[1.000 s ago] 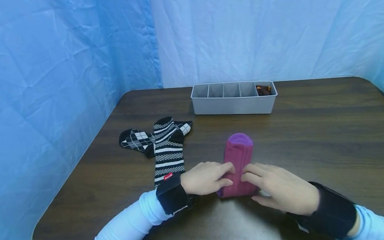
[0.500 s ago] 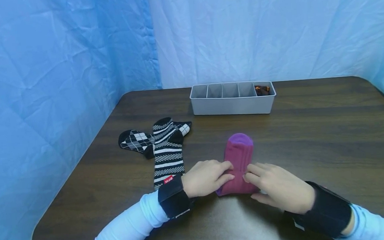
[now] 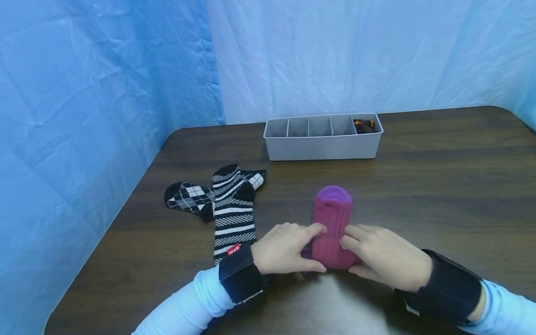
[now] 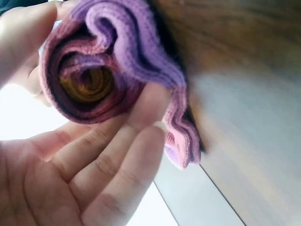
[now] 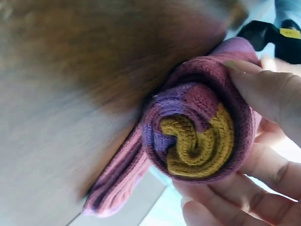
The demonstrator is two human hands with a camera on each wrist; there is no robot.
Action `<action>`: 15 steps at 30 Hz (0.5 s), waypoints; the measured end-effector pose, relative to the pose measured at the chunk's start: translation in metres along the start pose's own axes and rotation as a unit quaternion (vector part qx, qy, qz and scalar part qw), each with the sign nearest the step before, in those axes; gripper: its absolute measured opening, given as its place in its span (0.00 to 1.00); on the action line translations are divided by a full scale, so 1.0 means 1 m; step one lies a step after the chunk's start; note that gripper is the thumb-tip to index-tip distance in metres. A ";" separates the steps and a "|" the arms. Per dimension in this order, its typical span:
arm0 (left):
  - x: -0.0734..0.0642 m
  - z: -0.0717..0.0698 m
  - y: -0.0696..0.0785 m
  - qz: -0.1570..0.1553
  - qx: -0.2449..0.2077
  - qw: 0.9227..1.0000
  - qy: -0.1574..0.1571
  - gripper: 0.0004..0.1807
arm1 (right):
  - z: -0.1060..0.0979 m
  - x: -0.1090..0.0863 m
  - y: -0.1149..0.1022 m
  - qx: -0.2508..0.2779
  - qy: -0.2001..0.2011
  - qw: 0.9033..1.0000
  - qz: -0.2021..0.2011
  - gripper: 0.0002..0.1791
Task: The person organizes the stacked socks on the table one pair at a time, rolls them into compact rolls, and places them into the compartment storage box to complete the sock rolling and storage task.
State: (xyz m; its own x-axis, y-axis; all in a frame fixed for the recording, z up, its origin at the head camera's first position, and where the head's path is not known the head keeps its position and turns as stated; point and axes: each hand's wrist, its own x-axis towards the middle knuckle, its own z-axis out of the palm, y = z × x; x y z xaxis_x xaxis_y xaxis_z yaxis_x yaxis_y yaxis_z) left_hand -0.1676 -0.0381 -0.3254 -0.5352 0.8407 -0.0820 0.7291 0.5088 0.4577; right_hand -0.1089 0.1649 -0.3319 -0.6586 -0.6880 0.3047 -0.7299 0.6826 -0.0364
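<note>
At the near edge of the table (image 3: 436,176), a magenta sock (image 3: 331,220) was laid with its long axis running straight away from the person, purple toe farthest. Its near end (partly rolled into a coil) was gripped between the left hand (image 3: 280,249) and the right hand (image 3: 386,255), both equally close, fingers curled round it.

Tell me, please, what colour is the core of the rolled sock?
Mustard yellow, inside the magenta sock; clearest in the right wrist view.
</note>
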 end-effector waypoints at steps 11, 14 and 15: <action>0.001 0.002 0.003 -0.008 0.035 0.999 0.009 0.14 | 0.001 0.000 0.001 0.009 -0.001 1.000 0.006 0.19; 0.001 0.002 0.004 -0.006 0.042 0.999 0.000 0.13 | 0.000 -0.001 0.000 0.015 -0.009 1.000 0.000 0.18; 0.000 0.001 0.005 -0.007 0.039 0.999 -0.007 0.13 | -0.001 -0.001 -0.001 0.016 -0.012 1.000 -0.003 0.17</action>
State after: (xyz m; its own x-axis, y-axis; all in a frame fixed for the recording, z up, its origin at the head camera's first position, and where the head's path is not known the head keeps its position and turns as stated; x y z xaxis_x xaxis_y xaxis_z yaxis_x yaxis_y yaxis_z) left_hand -0.1631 -0.0351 -0.3242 -0.5399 0.8357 -0.1002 0.7530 0.5328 0.3861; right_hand -0.1074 0.1651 -0.3308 -0.6581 -0.6984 0.2812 -0.7393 0.6701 -0.0659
